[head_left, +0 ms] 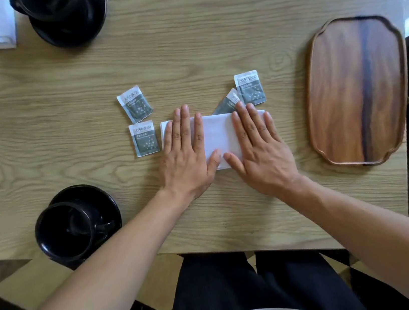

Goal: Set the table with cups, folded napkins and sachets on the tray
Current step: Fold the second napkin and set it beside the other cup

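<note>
- Napkin (218, 137) lay folded on the table (209, 49), near the front edge, with both hands flat on top of it: left hand (187, 152) and right hand (257, 144) had fingers straight, pressing and gripping nothing.
- Its far edge covered part of a tilted sachet (226, 103); the bump underneath could have spoiled the crease, and sliding the napkin might have dragged that sachet along.
- Another sachet (250, 88) sat just beside the right fingertips, and two more, an upper one (134, 103) and a lower one (144, 138), lay just left of the napkin; a careless sweep could have scattered them.
- Lifting the palms too soon might have let the fold spring open.
- Off to the right, the wooden tray (357, 91) held nothing, so the sachets had not yet been loaded.
- One black cup (70, 227) on its saucer stood close to the table's near edge, where the left forearm could have knocked it.
</note>
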